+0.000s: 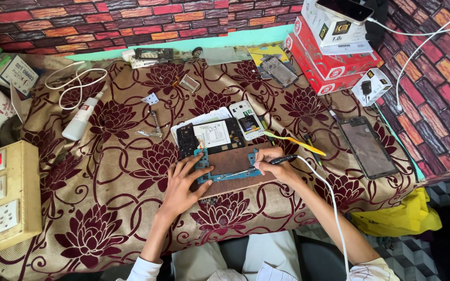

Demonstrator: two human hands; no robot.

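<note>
A blue-green circuit board [230,175] lies on a brown wooden block [233,162] at the middle of the cloth-covered table. My left hand [182,186] rests flat on the board's left end, fingers spread, pinning it down. My right hand [272,162] grips a corded soldering iron [282,159] like a pen, its metal tip lying across the board. Just behind the block sits an opened black phone body [210,136] with its battery showing.
A white phone [247,120], a loose dark screen panel [368,147], tweezers [155,123], a white bottle [82,118], yellow pry tool [294,142] lie around. Red and white boxes [329,57] stand back right. A switchboard [3,195] sits left.
</note>
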